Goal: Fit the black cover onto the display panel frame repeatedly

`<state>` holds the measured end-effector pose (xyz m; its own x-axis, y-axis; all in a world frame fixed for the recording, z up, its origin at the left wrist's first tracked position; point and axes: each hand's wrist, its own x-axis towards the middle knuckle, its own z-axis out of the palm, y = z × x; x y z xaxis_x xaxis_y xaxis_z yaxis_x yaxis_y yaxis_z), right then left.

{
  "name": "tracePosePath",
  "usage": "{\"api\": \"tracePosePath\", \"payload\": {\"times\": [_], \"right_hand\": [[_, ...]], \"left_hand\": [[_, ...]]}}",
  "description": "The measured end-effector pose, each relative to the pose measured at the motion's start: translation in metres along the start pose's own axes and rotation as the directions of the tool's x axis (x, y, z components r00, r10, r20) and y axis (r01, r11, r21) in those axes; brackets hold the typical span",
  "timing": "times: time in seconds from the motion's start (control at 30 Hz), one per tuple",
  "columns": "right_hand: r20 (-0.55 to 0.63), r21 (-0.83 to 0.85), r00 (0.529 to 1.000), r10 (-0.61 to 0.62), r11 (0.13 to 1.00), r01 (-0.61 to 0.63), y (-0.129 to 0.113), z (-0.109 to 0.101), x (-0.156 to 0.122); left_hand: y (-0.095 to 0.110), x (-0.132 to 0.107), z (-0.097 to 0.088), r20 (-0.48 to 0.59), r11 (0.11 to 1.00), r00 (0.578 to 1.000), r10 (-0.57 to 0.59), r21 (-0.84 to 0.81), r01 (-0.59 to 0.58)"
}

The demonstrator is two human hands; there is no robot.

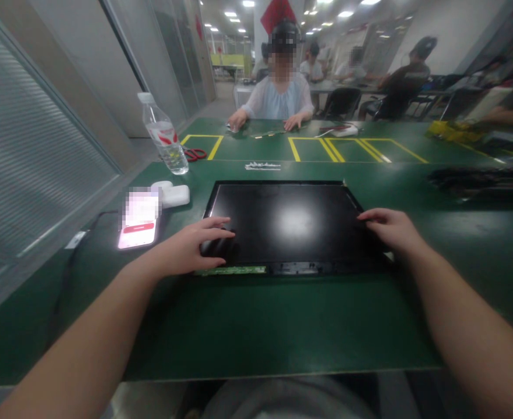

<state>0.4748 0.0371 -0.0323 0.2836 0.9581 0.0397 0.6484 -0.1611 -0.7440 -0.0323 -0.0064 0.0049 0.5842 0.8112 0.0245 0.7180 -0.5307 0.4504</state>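
Note:
A black flat display panel (pixel 256 224) lies on the green table in front of me. A narrow green circuit board strip (pixel 234 270) runs along the left part of its near edge. My left hand (pixel 197 244) is over the panel's left edge, fingers spread, thumb near the circuit strip. At the opposite side, my right hand (pixel 389 230) has its fingers closed at the panel's right edge, the tips over the border. The undersides of its fingers are partly hidden. Light reflects off the middle of the glossy screen.
Left of the panel are a lit phone (pixel 139 221), a white case (pixel 175 196), a water bottle (pixel 165 137) and red-handled scissors (pixel 195 155). A black cable (pixel 68 273) trails there. Yellow tape (pixel 294 150) marks the table (pixel 282 331). Another person (pixel 278 102) works opposite; dark parts (pixel 483 181) lie right.

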Motion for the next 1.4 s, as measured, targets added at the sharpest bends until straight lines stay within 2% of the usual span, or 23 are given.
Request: {"api": "tracePosePath", "payload": {"times": [0.2,0.7,0.87,1.2,1.4], "right_hand": [[0.003,-0.060,1.000,-0.005,0.998,0.006,-0.001,-0.001,0.001],[-0.001,-0.060,0.998,-0.062,0.996,0.061,0.000,0.001,0.001],[0.015,-0.066,0.999,-0.039,0.997,0.040,0.002,0.001,0.002],[0.032,-0.259,0.994,-0.107,0.960,0.112,-0.005,0.000,-0.001],[0.042,-0.306,0.990,-0.137,0.941,0.143,-0.008,0.000,-0.004]], "left_hand": [[-0.001,0.000,0.000,-0.005,1.000,1.000,-0.012,0.004,0.012],[0.001,0.001,-0.001,-0.016,1.000,1.000,0.011,0.022,-0.011],[0.003,0.001,-0.001,-0.017,1.000,1.000,0.014,0.028,-0.014],[0.006,0.001,-0.001,0.043,0.999,0.999,-0.014,0.050,0.012],[0.006,0.004,0.001,0.013,0.998,1.000,-0.005,0.060,0.004]]}}
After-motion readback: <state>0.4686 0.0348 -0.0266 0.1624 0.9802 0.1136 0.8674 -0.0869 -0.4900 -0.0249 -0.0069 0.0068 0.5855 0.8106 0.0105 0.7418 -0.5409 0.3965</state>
